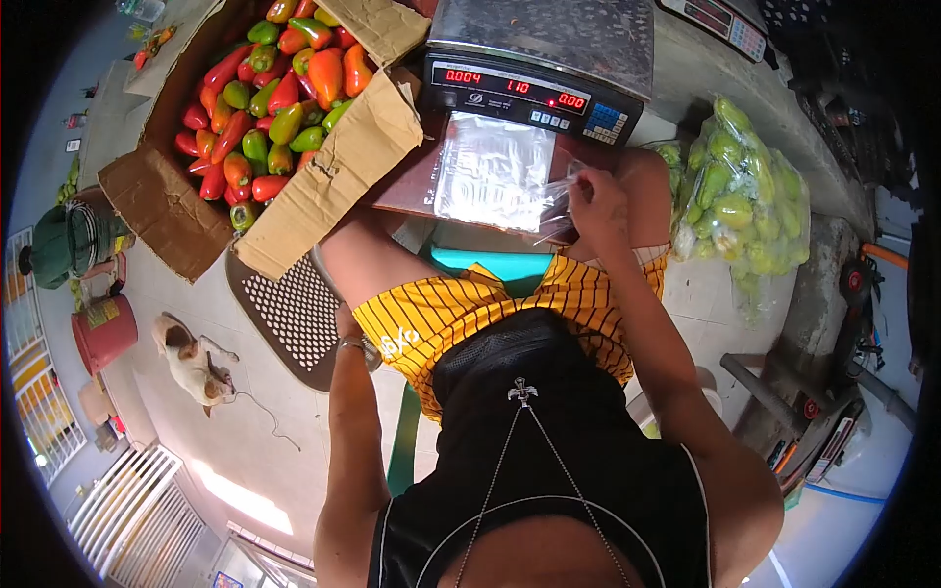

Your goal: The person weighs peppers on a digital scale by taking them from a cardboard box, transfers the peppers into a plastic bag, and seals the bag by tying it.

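Note:
My right hand (597, 203) is closed in a pinch on the edge of a clear plastic bag (557, 192). That bag lies at the right side of a stack of clear plastic bags (493, 169) on the reddish-brown tabletop (404, 184). Beside my left thigh hangs my left hand (348, 325), close to the rim of a grey perforated basket (284, 318); its fingers are mostly hidden. Just behind the stack stands a digital scale (534, 93) with red lit numbers. A cardboard box (333, 162) of red and green peppers (284, 122) sits to the left.
A clear bag of green vegetables (730, 186) stands at the right. Another scale (716, 27) is at the upper right. On the floor at left, a dog (191, 360) lies near a red bucket (105, 333). Another person (74, 243) in green is at far left.

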Available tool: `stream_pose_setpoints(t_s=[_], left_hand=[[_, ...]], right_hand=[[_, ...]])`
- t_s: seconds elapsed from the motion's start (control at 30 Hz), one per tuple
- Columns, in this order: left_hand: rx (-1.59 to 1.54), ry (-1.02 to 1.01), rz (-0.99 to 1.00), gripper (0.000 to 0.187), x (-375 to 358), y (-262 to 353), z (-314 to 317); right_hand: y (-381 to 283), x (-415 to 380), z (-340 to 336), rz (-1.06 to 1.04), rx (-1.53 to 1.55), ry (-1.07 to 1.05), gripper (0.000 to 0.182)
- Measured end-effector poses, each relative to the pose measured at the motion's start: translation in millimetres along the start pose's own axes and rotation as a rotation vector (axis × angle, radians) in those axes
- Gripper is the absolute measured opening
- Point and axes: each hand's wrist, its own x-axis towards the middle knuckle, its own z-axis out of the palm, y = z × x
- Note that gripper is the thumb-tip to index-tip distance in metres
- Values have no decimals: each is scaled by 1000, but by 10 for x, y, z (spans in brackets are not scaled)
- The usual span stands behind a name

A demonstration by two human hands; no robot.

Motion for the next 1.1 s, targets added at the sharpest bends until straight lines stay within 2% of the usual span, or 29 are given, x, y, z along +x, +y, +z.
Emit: stream_pose_setpoints(t_s=[0.07,0.23,0.33,0.37,0.4,0.47,0.5,0.53,0.6,0.67,0.73,0.8,0.87,0.9,1.0,1.03,1.1], left_hand=[[-79,-8,-4,42,-31,153,14],[-209,65,-59,44,51,446,-361],[-207,305,-149,40,67,784,-952],[-321,423,-156,36,-4,1082,-1219],[-437,542,-163,32,-98,1446,-1461],[-591,673,-114,29,-249,2025,-1821],[-750,754,36,26,-261,2226,-1853],[-841,756,33,28,-286,2333,-1825],[-917,380,-109,30,-521,2842,-1852],[-787,-16,195,43,-617,3181,-1567],[-1123,-622,-76,56,-757,3701,-1433],[-1459,-940,-208,64,-714,3999,-1351],[-1562,-915,-208,53,-629,4152,-1308],[-1618,-902,-202,47,-598,4204,-1288],[-1363,-506,-4,29,-535,4224,-1234],[-1364,-442,4,13,-523,4221,-1270],[-1291,-312,136,13,-506,4174,-1349]], right_hand=[[16,-37,-144,15,31,64,15],[-107,-79,-617,110,293,8,20],[-25,-107,-738,240,506,-69,21],[26,-122,-760,288,593,-99,21],[55,-128,-760,332,808,-114,22],[92,-135,-754,419,1242,-144,23],[33,-139,-768,405,1287,-153,23],[-91,-138,-797,391,1332,-161,24],[-124,-145,-784,360,1402,-180,27],[-18,-203,-723,334,1446,-207,32],[-176,-226,-790,355,1432,-184,30],[-170,-261,-786,355,1438,-201,29],[-8,-336,-757,336,1453,-259,29],[-4,-364,-778,275,1312,-260,29],[-21,-429,-825,130,949,-253,29],[-1,-439,-821,114,870,-245,29],[-28,-433,-792,75,685,-171,30]])
